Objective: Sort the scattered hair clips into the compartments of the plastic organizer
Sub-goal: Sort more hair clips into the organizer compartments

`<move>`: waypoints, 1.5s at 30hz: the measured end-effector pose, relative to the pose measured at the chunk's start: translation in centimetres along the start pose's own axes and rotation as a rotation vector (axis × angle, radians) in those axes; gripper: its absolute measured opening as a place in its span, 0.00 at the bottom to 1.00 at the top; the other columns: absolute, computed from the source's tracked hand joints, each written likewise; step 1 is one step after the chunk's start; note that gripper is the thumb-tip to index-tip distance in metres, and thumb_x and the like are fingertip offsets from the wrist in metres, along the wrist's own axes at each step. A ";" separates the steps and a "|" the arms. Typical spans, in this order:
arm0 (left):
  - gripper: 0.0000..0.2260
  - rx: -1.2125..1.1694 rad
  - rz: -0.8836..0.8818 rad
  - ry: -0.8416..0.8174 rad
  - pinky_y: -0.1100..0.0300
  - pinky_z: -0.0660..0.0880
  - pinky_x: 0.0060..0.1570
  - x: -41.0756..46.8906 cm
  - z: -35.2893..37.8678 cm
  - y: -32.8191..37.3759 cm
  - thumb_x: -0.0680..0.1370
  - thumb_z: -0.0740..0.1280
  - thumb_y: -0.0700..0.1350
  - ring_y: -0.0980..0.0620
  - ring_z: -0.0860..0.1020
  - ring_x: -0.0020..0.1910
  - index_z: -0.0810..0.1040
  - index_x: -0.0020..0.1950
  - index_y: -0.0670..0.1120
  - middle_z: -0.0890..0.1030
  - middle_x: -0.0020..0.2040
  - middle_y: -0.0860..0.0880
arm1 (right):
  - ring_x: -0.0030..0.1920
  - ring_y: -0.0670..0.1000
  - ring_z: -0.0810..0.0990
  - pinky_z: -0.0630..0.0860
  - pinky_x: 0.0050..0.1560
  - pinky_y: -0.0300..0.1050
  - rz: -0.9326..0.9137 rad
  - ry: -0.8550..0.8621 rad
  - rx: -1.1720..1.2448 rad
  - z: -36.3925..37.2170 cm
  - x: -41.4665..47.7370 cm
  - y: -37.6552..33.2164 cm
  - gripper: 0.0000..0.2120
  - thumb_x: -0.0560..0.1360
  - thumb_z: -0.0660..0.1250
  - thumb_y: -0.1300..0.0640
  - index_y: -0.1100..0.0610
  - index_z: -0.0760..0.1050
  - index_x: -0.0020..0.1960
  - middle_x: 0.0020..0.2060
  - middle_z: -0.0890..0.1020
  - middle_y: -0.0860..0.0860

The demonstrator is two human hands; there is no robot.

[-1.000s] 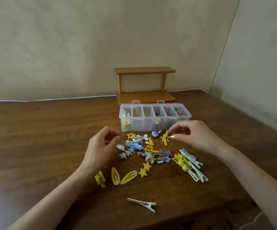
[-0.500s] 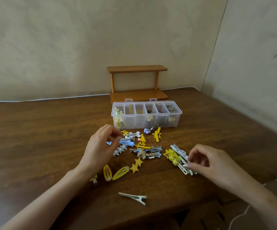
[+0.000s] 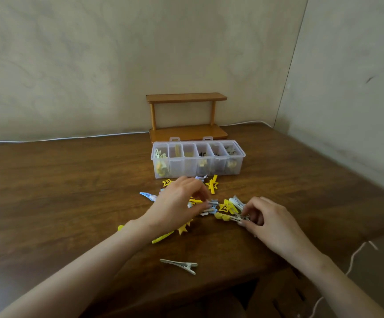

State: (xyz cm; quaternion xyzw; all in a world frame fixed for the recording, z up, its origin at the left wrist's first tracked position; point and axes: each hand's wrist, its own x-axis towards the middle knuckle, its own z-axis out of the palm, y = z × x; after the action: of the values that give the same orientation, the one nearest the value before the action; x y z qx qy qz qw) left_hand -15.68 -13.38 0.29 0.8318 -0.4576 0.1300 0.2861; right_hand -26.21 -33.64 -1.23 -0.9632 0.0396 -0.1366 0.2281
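Left hand (image 3: 177, 203) has slid right, over the hair clips (image 3: 212, 187)!
Right hand (image 3: 270, 220) pinches white clips (image 3: 233, 218) at centre-right; left's grip, can't tell. The rest lie scattered on the table (image 3: 71, 191), just below the organizer (image 3: 177, 168), mid-frame.

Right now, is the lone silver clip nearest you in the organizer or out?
Out. The silver clip lies flat on the table near its front edge, untouched, well short of the organizer.

Open organizer (image 3: 176, 166) top unobstructed, clip pile (image 3: 226, 207) crowding its front, wooden shelf (image 3: 186, 97) close behind
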 end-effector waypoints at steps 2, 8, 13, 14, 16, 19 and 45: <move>0.10 0.044 0.022 -0.070 0.63 0.70 0.50 0.4 0.9 0.4 0.73 0.69 0.52 0.56 0.72 0.50 0.77 0.51 0.50 0.78 0.50 0.54 | 0.36 0.41 0.73 0.66 0.35 0.34 -0.004 0.022 0.010 0.4 0.4 -0.2 0.09 0.70 0.73 0.51 0.45 0.73 0.43 0.38 0.73 0.43; 0.11 0.197 0.007 -0.171 0.65 0.62 0.49 1.1 2.1 0.5 0.74 0.68 0.53 0.56 0.66 0.51 0.76 0.54 0.51 0.74 0.54 0.52 | 0.34 0.41 0.73 0.67 0.35 0.33 -0.039 0.023 0.089 0.9 1.3 -0.9 0.11 0.70 0.74 0.52 0.44 0.73 0.47 0.39 0.75 0.42; 0.09 0.181 -0.001 -0.164 0.65 0.64 0.50 0.5 1.8 -0.2 0.74 0.68 0.52 0.57 0.64 0.49 0.77 0.52 0.50 0.73 0.54 0.54 | 0.38 0.42 0.74 0.70 0.37 0.32 0.136 -0.108 0.200 -2.2 1.5 0.4 0.29 0.63 0.78 0.51 0.45 0.71 0.60 0.49 0.73 0.44; 0.09 0.176 -0.013 -0.163 0.64 0.65 0.50 0.4 1.6 -0.4 0.74 0.68 0.52 0.57 0.65 0.50 0.77 0.52 0.50 0.73 0.53 0.54 | 0.39 0.43 0.75 0.70 0.39 0.33 0.174 -0.205 0.160 -2.6 1.5 0.8 0.36 0.61 0.79 0.51 0.45 0.68 0.65 0.51 0.71 0.44; 0.09 0.159 -0.045 -0.160 0.63 0.67 0.51 0.4 1.3 -0.8 0.74 0.68 0.51 0.55 0.67 0.51 0.77 0.51 0.50 0.73 0.52 0.54 | 0.43 0.43 0.76 0.73 0.45 0.38 0.207 -0.347 0.094 -2.8 1.6 1.0 0.45 0.59 0.80 0.52 0.47 0.63 0.72 0.55 0.68 0.43; 0.08 0.111 -0.091 -0.133 0.63 0.68 0.50 0.4 1.0 -1.3 0.73 0.69 0.51 0.57 0.67 0.51 0.77 0.49 0.50 0.73 0.50 0.55 | 0.45 0.43 0.71 0.72 0.47 0.39 0.184 -0.350 0.066 -2.0 2.6 0.5 0.46 0.60 0.80 0.53 0.50 0.62 0.73 0.54 0.67 0.43; 0.04 -0.166 -0.464 0.241 0.57 0.77 0.45 -0.2 -1.6 -4.2 0.77 0.63 0.37 0.50 0.78 0.45 0.77 0.50 0.43 0.80 0.45 0.47 | 0.48 0.48 0.74 0.73 0.47 0.41 0.036 -0.010 0.049 4.3 8.3 -4.6 0.12 0.71 0.73 0.49 0.52 0.73 0.47 0.51 0.70 0.49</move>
State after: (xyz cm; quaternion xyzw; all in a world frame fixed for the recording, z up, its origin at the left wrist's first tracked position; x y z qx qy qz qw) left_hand -12.25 -10.55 -0.05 0.8668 -0.2264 0.1210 0.4276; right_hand -16.98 -28.86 -0.85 -0.9572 0.0526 -0.1284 0.2541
